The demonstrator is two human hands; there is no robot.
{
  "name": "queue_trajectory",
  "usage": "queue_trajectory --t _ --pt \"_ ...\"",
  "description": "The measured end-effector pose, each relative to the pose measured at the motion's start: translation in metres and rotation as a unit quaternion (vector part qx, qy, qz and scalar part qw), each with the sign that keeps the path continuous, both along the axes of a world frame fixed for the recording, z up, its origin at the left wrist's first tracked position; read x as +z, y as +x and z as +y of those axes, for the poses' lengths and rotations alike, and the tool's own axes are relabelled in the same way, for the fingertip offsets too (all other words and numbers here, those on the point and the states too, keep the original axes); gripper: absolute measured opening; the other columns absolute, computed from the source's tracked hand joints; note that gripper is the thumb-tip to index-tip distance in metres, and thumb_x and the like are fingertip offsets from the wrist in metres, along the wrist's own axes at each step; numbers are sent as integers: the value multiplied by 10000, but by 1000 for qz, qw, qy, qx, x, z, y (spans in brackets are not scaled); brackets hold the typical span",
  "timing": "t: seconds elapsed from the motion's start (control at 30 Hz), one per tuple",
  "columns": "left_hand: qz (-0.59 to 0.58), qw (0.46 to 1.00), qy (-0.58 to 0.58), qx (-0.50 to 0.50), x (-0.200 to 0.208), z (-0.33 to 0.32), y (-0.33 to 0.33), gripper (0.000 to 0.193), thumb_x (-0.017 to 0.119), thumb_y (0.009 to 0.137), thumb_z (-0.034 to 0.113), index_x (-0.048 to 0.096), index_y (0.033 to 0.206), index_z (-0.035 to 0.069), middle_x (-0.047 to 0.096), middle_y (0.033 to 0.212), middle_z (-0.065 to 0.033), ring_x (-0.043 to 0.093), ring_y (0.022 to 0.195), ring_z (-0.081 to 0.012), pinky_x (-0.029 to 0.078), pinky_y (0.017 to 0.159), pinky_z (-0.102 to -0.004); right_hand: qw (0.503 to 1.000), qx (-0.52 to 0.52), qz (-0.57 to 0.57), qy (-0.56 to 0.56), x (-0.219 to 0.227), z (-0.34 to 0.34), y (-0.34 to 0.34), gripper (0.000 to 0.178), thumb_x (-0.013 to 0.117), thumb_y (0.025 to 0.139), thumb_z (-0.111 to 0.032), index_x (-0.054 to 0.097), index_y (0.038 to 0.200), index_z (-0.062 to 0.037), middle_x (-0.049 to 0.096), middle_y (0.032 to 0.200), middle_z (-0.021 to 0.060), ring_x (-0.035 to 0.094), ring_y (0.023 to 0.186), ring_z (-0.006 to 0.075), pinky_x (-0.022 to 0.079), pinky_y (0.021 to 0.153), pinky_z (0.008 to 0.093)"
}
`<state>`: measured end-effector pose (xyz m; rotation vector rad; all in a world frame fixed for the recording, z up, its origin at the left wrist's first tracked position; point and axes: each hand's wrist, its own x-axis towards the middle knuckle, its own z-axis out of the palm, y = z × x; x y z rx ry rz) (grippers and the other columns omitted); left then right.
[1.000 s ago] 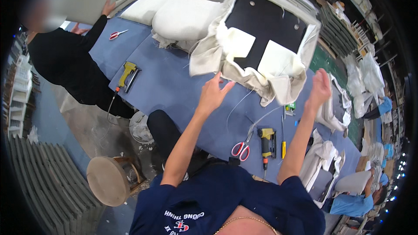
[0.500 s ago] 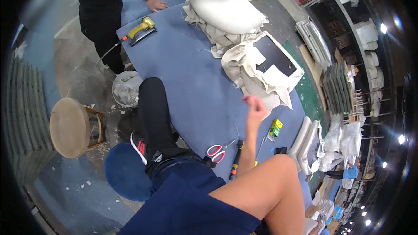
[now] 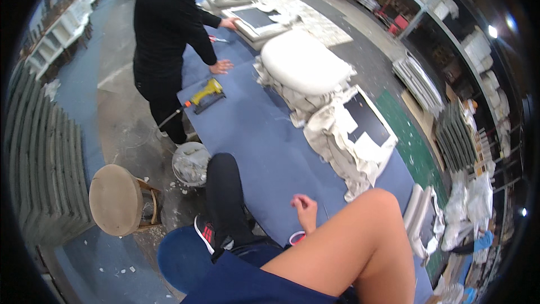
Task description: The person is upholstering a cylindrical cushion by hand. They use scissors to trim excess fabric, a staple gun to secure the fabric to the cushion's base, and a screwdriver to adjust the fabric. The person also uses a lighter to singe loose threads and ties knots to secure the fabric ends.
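Observation:
My right hand [image 3: 305, 210] is above the blue-covered table [image 3: 259, 160], its fingers curled together. Whether they hold something small I cannot make out. Just below its wrist shows a red-and-white scissors handle [image 3: 296, 238]; the rest of the scissors is hidden. My bare left arm [image 3: 349, 236] crosses the foreground, bent at the elbow, with its hand outside the picture. Farther along the table, beyond my right hand, lies a dark panel [image 3: 368, 115] in a pale frame, loose cream fabric [image 3: 332, 138] bunched along its side. A thick cream cushion [image 3: 304, 62] rests behind it.
A yellow air stapler [image 3: 209, 93] with a hose lies near the table's left edge. Beside it stands a person [image 3: 166, 39] in black, one hand flat on the table, the other on stacked panels. A scrap bucket [image 3: 175, 164], round stool [image 3: 115, 200] and blue stool [image 3: 177, 259] stand left.
My right hand has drawn back toward me and left, away from the cream fabric. The view has lifted, revealing the person's other hand. My left arm now covers tools seen before.

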<state>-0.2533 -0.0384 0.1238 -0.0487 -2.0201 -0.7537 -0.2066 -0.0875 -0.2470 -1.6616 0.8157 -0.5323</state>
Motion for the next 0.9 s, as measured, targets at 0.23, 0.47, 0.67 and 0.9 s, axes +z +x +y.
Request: queue_trajectory --t 0.23,0.47,0.67,0.9 --pt "-18 999 32 33 -9 -10 16 262 579 971 246 686 893 20 635 785 -136 590 701 -208 491 640 -350 994 23 74 76 -22 49 -1 174 644 938 -74 713 992 77 744 843 137 720 787 169 580 755 301" --pt "-9 998 54 33 -12 -27 22 279 577 986 258 683 891 18 629 758 -130 573 663 -179 476 610 -342 991 82 100 42 -25 11 -9 247 683 929 -105 690 1111 61 752 931 143 727 835 171 584 789 315" --pt "9 963 182 200 -7 -26 122 294 575 999 268 680 889 16 623 734 -125 559 630 -154 464 584 -335 996 62 -44 -50 -119 -63 30 280 700 935 -166 663 1162 -5 733 948 107 713 849 163 577 765 321" --pt "-72 571 502 645 -229 78 265 523 466 1053 379 565 701 6 530 597 -98 518 576 -196 431 600 -367 899 -196 -221 322 -75 -192 12 608 696 947 -349 427 1439 -115 653 1135 97 640 1101 225 538 902 440"
